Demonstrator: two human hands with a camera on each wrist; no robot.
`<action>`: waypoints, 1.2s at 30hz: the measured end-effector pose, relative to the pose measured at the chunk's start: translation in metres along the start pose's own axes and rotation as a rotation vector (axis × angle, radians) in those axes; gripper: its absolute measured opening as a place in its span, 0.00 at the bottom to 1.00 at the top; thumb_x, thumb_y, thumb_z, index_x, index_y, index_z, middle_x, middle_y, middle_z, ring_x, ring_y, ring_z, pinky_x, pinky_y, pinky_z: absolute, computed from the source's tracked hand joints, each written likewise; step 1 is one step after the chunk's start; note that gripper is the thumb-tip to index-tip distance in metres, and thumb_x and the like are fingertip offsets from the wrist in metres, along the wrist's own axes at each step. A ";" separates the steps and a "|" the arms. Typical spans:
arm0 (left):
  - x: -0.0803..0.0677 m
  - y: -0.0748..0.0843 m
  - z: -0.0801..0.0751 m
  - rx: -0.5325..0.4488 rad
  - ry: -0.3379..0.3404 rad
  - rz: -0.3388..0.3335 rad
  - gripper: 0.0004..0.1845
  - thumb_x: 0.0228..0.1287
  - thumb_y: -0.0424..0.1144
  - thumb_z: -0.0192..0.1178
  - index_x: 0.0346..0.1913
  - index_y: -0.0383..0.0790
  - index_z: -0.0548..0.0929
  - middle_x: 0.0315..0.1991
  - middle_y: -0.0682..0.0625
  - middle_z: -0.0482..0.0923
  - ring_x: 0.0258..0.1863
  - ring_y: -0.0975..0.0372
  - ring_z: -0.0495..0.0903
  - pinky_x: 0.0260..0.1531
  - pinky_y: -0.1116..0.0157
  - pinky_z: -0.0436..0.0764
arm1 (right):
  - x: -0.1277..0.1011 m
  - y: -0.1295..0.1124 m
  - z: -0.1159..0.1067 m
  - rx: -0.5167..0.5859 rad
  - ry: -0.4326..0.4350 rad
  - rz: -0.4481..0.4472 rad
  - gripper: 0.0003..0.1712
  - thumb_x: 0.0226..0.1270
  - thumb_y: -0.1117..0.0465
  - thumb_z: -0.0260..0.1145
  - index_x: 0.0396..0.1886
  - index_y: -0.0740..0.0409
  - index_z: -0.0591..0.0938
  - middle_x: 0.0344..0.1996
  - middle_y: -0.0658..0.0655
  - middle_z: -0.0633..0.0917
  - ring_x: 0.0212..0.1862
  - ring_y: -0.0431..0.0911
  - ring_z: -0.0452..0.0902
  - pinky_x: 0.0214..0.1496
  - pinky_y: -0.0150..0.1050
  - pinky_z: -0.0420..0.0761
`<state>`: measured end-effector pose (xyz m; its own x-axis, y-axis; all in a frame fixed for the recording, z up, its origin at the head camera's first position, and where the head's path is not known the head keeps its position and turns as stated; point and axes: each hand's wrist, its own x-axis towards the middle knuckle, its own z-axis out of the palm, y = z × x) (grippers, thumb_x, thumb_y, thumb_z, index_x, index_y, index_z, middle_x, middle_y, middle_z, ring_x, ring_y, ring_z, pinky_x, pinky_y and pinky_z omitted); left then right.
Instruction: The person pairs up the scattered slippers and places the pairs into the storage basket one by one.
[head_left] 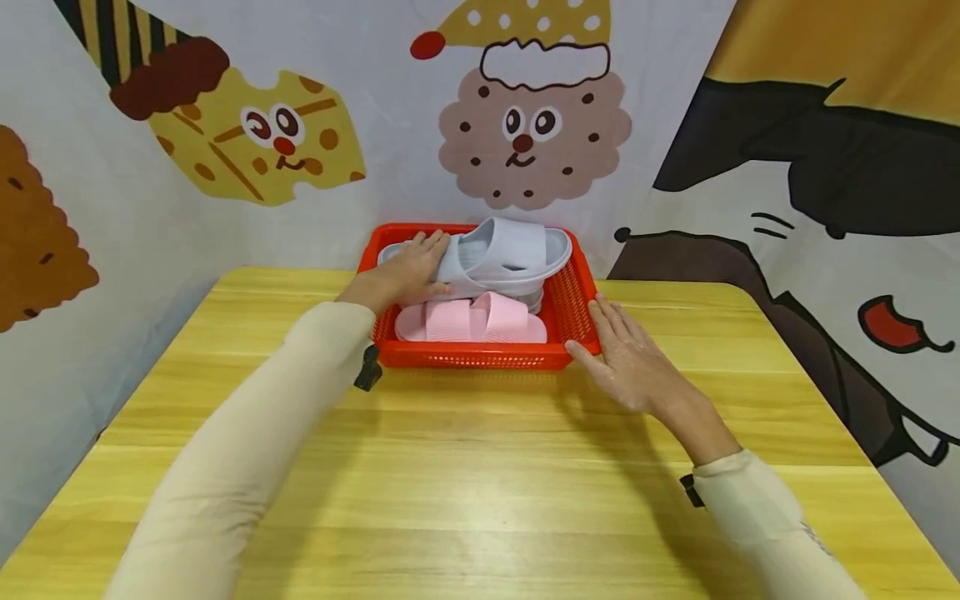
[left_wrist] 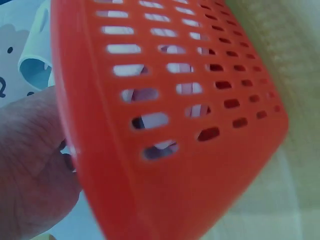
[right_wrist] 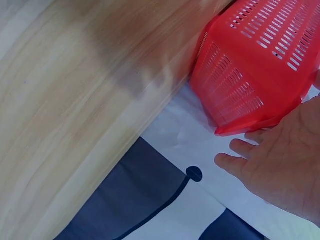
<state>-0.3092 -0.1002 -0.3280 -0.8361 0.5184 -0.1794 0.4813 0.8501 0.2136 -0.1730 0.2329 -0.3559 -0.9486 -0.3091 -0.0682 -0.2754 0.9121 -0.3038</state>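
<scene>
Grey ribbed slipper [head_left: 501,250] gripped by left hand [head_left: 408,271], right hand [head_left: 626,354] flat against perforated red basket [head_left: 480,357]

Left grip half hidden, basket blurred.
The grey slipper [head_left: 501,254] covers the pink slipper [head_left: 472,320]'s far side; the basket [left_wrist: 165,120] fills the left wrist view, out of focus.

A red plastic basket [head_left: 480,358] with slotted walls sits at the far middle of the wooden table, at twelve o'clock. Inside it a grey slide slipper [head_left: 502,254] lies tilted on top, its toe end raised toward two o'clock and its heel toward nine o'clock, where fingers curl over it. A pink slide slipper [head_left: 472,321] lies flat beneath it along the basket's near wall, at six o'clock within the basket.
</scene>
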 end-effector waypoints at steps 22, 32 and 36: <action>-0.002 -0.006 -0.005 -0.030 -0.085 -0.062 0.51 0.72 0.50 0.61 0.81 0.31 0.40 0.81 0.36 0.38 0.79 0.43 0.39 0.75 0.49 0.44 | 0.003 -0.005 -0.001 -0.022 -0.025 -0.010 0.54 0.76 0.29 0.39 0.82 0.65 0.43 0.81 0.64 0.42 0.79 0.63 0.36 0.76 0.59 0.40; 0.000 -0.001 0.000 -0.069 -0.028 -0.075 0.47 0.69 0.49 0.65 0.76 0.35 0.46 0.77 0.35 0.49 0.78 0.43 0.46 0.73 0.47 0.50 | -0.001 -0.004 -0.004 -0.007 -0.019 0.007 0.53 0.76 0.30 0.39 0.82 0.65 0.43 0.81 0.64 0.42 0.79 0.64 0.37 0.76 0.60 0.41; 0.000 -0.002 0.004 -0.071 -0.020 -0.063 0.51 0.70 0.49 0.64 0.80 0.34 0.40 0.81 0.37 0.39 0.79 0.43 0.40 0.74 0.47 0.46 | -0.001 -0.003 -0.005 -0.013 -0.027 0.015 0.53 0.76 0.29 0.40 0.82 0.65 0.43 0.81 0.64 0.42 0.79 0.64 0.37 0.76 0.60 0.41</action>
<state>-0.3087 -0.1015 -0.3321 -0.8584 0.4664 -0.2134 0.4074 0.8728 0.2688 -0.1721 0.2311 -0.3505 -0.9482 -0.3021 -0.0984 -0.2632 0.9202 -0.2899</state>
